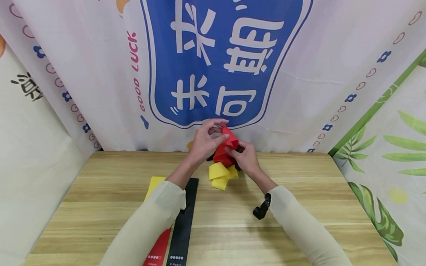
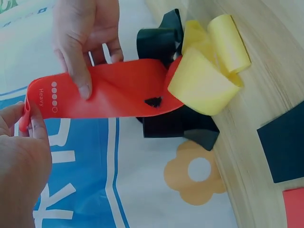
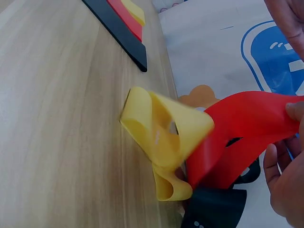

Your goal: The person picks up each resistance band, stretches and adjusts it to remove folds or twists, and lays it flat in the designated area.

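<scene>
Both hands hold a red resistance band [image 1: 223, 155] marked "Heavy", raised near the back edge of the table. My left hand [image 1: 204, 142] pinches its folded far end between thumb and fingers, as the left wrist view shows. Closer to the band's middle, my right hand [image 1: 248, 158] grips it with the thumb over the face and the fingers behind. The red band's lower end runs into a bundle with a looped yellow band [image 3: 190, 126] and a black band [image 2: 156, 45]. Part of that join is hidden behind the yellow loops.
Left on the wooden table [image 1: 229, 238], flat yellow [image 1: 155, 184], red [image 1: 158, 246] and black bands [image 1: 184, 228] lie side by side, partly under the left sleeve. A printed curtain [image 1: 302, 93] hangs right behind the table's back edge.
</scene>
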A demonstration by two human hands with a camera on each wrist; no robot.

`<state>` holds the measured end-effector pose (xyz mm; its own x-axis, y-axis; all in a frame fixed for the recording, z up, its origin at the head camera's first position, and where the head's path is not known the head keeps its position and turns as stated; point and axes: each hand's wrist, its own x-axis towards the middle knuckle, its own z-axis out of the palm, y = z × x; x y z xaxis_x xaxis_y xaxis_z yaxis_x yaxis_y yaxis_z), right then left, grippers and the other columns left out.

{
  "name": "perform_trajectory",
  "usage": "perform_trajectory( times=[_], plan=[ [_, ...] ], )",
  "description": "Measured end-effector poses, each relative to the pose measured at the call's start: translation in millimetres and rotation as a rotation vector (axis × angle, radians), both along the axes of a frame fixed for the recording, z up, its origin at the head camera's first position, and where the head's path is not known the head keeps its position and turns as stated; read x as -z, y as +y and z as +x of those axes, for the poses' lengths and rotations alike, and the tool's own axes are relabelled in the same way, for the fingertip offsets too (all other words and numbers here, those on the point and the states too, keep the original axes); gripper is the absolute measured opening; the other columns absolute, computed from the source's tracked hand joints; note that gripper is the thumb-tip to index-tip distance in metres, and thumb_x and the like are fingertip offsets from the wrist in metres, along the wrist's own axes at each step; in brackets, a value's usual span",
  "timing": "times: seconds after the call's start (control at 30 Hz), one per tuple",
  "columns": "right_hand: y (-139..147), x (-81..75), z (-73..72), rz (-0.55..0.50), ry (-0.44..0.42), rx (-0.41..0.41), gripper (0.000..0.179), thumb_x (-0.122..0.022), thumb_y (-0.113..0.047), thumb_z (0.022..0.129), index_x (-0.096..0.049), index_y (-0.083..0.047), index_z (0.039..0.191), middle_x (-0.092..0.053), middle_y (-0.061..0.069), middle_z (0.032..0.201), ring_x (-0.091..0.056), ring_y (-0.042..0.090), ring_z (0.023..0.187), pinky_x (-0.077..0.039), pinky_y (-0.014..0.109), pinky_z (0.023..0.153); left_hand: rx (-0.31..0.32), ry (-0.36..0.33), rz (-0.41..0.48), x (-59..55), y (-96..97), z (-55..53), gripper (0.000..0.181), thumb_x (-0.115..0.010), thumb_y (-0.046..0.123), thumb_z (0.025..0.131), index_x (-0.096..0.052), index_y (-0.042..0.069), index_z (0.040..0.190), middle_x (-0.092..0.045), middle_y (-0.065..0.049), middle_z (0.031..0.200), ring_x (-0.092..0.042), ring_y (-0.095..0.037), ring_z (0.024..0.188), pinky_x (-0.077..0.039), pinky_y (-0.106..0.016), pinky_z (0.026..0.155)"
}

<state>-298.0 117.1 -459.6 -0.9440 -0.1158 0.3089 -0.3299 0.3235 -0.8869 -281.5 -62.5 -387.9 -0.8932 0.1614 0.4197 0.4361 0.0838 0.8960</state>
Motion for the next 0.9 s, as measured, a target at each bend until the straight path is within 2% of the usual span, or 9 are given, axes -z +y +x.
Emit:
perform_trajectory(
  times=[0.1,0.2,0.4,0.63,0.8,0.9],
  plan=[
    [2.3,-1.3,-1.4,0.001,0.045,0.023,0.020,-0.080,-0.016,0.096,-0.077,0.003,0.100,-0.072,0.016,0.087,-0.061,0.032,0.082,-0.049,0.026,0.068,-0.005,-0.004,0.015,0.4,-3.4,-1.9,0.041,-0.074,-0.008,0.094,-0.069,0.005,0.133,-0.060,-0.015,0.135,-0.068,-0.029,0.112,-0.059,-0.040,0.099],
    [4.4,-3.8,-1.6,-0.007,0.069,0.030,0.017,-0.080,-0.014,0.095,-0.076,0.002,0.094,-0.068,0.014,0.082,-0.057,0.033,0.079,-0.045,0.025,0.064,-0.020,-0.010,0.022,1.5,-6.9,-4.0,0.040,-0.074,-0.007,0.094,-0.069,0.004,0.133,-0.061,-0.015,0.133,-0.068,-0.029,0.112,-0.060,-0.040,0.098],
    [8.4,-7.8,0.4,-0.010,0.047,0.010,0.017,-0.081,-0.016,0.095,-0.076,0.001,0.095,-0.066,0.012,0.082,-0.056,0.029,0.081,-0.047,0.024,0.064,-0.060,-0.018,0.021,2.4,-11.0,-5.0,0.039,-0.074,-0.004,0.095,-0.069,0.004,0.132,-0.060,-0.011,0.131,-0.067,-0.027,0.113,-0.060,-0.040,0.097],
    [12.2,-10.3,-0.8,-0.060,0.049,-0.009,0.021,-0.082,-0.017,0.095,-0.077,0.002,0.095,-0.066,0.007,0.081,-0.055,0.028,0.081,-0.048,0.022,0.064,-0.081,-0.025,0.032,1.5,-11.5,-7.7,0.038,-0.074,-0.005,0.095,-0.067,-0.002,0.133,-0.058,-0.014,0.133,-0.068,-0.028,0.114,-0.061,-0.040,0.094],
    [13.6,-17.8,-1.7,-0.090,0.045,-0.018,0.020,-0.082,-0.016,0.095,-0.077,0.003,0.098,-0.066,0.003,0.081,-0.056,0.024,0.080,-0.050,0.021,0.064,-0.105,-0.032,0.039,1.5,-14.0,-10.1,0.039,-0.074,-0.004,0.095,-0.066,-0.004,0.134,-0.057,-0.014,0.134,-0.068,-0.029,0.115,-0.062,-0.041,0.094],
    [14.1,-25.0,-1.2,-0.085,0.045,-0.022,0.021,-0.081,-0.018,0.096,-0.078,0.001,0.103,-0.068,0.005,0.084,-0.058,0.021,0.081,-0.051,0.023,0.065,-0.107,-0.037,0.044,1.6,-15.1,-10.0,0.039,-0.074,-0.003,0.096,-0.066,-0.002,0.134,-0.057,-0.013,0.134,-0.067,-0.028,0.115,-0.061,-0.042,0.095]
  ],
)
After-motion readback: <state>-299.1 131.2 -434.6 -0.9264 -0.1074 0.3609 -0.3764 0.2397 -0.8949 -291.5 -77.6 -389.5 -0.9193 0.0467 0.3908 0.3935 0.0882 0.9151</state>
